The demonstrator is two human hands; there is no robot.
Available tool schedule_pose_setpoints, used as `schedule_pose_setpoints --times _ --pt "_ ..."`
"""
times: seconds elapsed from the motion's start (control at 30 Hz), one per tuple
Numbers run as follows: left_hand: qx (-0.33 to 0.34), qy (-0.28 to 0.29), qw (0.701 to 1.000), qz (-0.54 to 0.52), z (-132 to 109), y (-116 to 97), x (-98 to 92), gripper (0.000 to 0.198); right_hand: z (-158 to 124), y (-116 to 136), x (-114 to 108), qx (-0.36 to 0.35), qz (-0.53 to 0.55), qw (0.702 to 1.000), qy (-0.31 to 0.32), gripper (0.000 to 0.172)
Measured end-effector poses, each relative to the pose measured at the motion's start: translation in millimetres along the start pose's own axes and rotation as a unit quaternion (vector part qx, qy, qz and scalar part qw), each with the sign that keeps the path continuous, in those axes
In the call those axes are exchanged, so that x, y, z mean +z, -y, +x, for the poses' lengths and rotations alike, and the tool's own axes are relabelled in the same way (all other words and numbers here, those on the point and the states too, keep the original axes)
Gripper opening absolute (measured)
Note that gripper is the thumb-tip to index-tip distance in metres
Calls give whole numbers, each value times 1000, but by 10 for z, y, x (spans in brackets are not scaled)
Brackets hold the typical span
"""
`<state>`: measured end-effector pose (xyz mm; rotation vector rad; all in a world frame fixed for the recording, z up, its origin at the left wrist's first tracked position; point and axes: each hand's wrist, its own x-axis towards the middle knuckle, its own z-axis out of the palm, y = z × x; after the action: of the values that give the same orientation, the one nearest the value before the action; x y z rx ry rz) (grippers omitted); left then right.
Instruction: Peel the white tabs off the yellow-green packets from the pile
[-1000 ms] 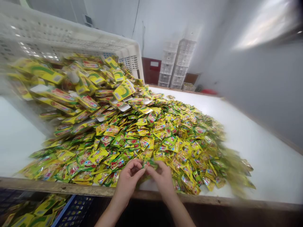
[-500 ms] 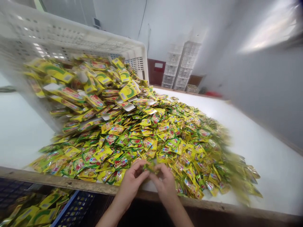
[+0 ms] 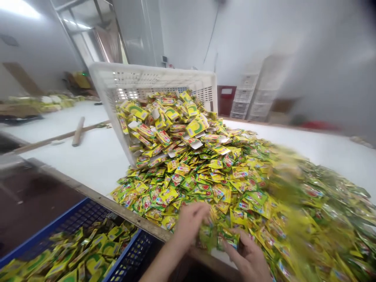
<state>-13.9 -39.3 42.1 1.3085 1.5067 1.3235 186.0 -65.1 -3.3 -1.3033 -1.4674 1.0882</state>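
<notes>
A large heap of small yellow and green sachets (image 3: 190, 184) covers the white table in front of me. My left hand (image 3: 192, 221) is at the heap's near edge, fingers bent together and blurred, with a green-yellow sachet at its fingertips. To its right, my right hand (image 3: 248, 254) pinches a green and yellow sachet (image 3: 227, 238) between thumb and fingers. Behind them a white perforated crate (image 3: 158, 74) lies on its side, with flat yellow cartons (image 3: 197, 125) spilling from it onto the sachets.
Below the table edge at the lower left stands a blue crate (image 3: 44, 232) holding yellow cartons. A roller-like bar (image 3: 78, 132) lies on the table at left. Stacked white crates (image 3: 245, 94) stand by the back wall, near a red object (image 3: 320, 125).
The view has swung left, bringing more of the blue crate and the left side of the room into sight. My hands have moved apart, with sachets now between them.
</notes>
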Motion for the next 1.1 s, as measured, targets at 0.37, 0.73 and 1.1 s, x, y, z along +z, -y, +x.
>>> schedule_pose_setpoints --times 0.37,0.73,1.1 --pt "80 -272 915 288 1133 -164 -1627 10 -142 -246 64 -80 -97 992 -20 14" --pt "-135 -20 982 -128 -148 79 -377 61 375 765 -171 -19 68 990 -123 30" --pt "14 127 992 3 -320 256 488 27 259 830 -647 -126 -186 971 79 24"
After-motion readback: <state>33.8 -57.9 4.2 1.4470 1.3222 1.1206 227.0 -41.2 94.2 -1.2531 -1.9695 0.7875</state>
